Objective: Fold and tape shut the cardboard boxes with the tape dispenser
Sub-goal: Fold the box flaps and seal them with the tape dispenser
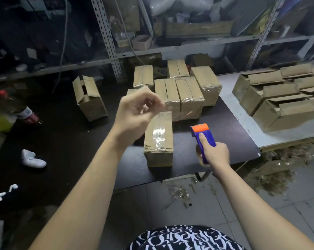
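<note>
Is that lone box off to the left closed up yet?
Still open: the lone box lies tipped, its end flaps standing apart around a dark gap.

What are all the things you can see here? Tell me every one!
Taped box: one, brown, nearest on the black table.
Taped boxes: about six, brown, clustered behind it.
Open box: one, brown, left.
Untaped boxes: several, brown, on the white table.
Bottle: one, red cap, far left.
White cloth: one, left.
Shelves: grey, cluttered, behind.
Tape dispenser: one, blue and orange, in right hand.
Left hand: raised, holding nothing.
</note>
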A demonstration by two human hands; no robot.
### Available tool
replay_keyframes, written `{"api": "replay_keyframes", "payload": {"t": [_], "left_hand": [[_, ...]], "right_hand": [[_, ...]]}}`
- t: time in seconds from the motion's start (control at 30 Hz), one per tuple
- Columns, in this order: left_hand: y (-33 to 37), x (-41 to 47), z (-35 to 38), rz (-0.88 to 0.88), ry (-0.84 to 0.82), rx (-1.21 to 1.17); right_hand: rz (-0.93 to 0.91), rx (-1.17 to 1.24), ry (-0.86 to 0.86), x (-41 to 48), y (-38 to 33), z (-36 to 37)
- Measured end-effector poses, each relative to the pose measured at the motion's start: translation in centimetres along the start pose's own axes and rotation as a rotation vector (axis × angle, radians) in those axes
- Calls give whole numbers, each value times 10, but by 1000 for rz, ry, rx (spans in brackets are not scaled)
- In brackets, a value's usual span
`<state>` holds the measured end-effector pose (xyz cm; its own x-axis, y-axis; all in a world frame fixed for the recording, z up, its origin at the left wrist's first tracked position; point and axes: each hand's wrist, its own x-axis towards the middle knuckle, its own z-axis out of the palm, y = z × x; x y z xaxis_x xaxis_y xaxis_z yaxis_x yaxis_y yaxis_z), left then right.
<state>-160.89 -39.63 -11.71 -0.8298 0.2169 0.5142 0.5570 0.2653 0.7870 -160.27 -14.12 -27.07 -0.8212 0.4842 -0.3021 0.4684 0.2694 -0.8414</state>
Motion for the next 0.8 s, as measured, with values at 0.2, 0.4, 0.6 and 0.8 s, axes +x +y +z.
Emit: {"api": "replay_keyframes", "payload": {"t": [0.2,0.4,0.6,0.8], "left_hand": [[-13,-21,17,-376,83,-161],[-16,-38,14,-489,81,-154],[-17,-46,14,-562,109,-126],[-21,-47,15,-586,182,-103]], "right_hand": [[-230,-432,-87,18,8,29],[-259,-592,-129,29,31,53],[-416,-247,19,3,1,55],[-443,363,-761,-40,-68,54]]}}
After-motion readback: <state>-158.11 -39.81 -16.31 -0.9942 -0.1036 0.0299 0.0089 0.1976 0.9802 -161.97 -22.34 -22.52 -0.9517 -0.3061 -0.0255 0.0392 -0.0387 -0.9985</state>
